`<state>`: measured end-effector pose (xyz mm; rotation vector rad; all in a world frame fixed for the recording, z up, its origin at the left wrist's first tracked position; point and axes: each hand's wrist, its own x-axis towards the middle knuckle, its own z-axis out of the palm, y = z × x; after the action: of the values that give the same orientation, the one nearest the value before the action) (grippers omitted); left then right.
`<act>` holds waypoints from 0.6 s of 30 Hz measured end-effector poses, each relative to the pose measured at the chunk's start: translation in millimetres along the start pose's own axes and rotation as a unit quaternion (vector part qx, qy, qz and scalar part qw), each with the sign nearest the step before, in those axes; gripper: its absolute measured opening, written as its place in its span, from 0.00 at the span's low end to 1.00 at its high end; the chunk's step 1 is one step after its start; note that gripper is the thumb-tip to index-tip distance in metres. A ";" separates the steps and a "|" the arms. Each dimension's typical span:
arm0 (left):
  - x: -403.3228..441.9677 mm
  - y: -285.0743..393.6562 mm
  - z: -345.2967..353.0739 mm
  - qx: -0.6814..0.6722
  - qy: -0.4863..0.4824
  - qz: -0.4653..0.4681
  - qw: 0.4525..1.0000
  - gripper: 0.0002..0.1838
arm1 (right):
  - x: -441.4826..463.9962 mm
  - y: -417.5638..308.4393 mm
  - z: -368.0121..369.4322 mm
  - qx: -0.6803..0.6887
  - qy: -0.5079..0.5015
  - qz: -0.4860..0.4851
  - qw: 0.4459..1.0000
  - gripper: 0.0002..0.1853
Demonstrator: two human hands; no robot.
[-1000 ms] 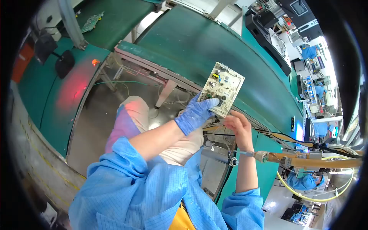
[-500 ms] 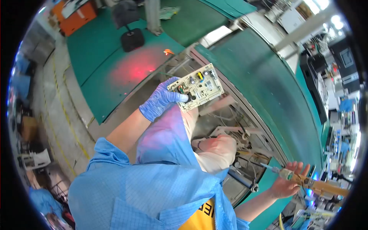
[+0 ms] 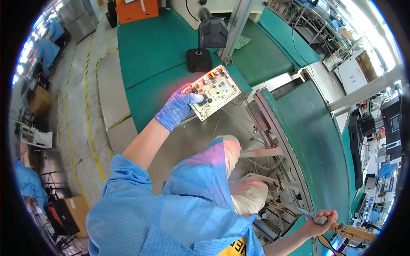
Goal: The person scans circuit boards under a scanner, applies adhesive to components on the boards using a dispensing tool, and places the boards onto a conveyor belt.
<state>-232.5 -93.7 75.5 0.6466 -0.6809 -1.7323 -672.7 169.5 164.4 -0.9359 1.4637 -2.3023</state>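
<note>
In a blue-grey glove, my left hand [image 3: 176,109] grips a cream circuit board [image 3: 220,94] by its near-left corner, thumb on top. Its component side faces up and carries a yellow part and several dark ones. A black scanner on a stand [image 3: 212,34] is just beyond the board, and reddish light falls on the board's edges. Low on the right, my bare right hand [image 3: 319,227] has its fingers curled around a slim tool with a thin pale tip [image 3: 308,213]. The grip hides part of the tool. Behind that hand runs a tan bar [image 3: 354,231].
A green-topped bench [image 3: 149,55] lies ahead, with an orange box [image 3: 136,10] at its far edge. A green conveyor belt [image 3: 314,123] curves along my right, with a metal frame and cables below. Yellow floor lines [image 3: 89,106] run along the left.
My view has shifted, and the board is now nearer the scanner. My right hand, spread beside the tool before, has closed around it. The red glow has moved from bench to board.
</note>
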 end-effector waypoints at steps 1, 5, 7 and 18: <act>3.5 -2.4 -8.8 0.005 -0.004 -0.001 1.000 0.25 | 0.0 1.3 1.5 0.001 0.000 -0.006 1.000 0.08; 6.7 -1.7 -17.2 0.038 -0.017 -0.010 0.999 0.31 | -2.9 3.5 10.3 0.007 0.012 -0.032 0.999 0.07; 5.9 1.7 -11.3 0.018 -0.029 -0.015 0.999 0.32 | -4.5 1.4 15.6 0.008 0.017 -0.024 1.000 0.06; 33.1 2.1 -10.2 -0.167 0.126 0.001 0.978 0.13 | -14.4 -7.2 14.7 0.010 0.033 -0.018 0.999 0.09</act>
<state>-231.8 -127.5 67.3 0.6144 -0.2066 -1.6744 -651.6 169.9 169.5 -0.8970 1.4588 -2.3911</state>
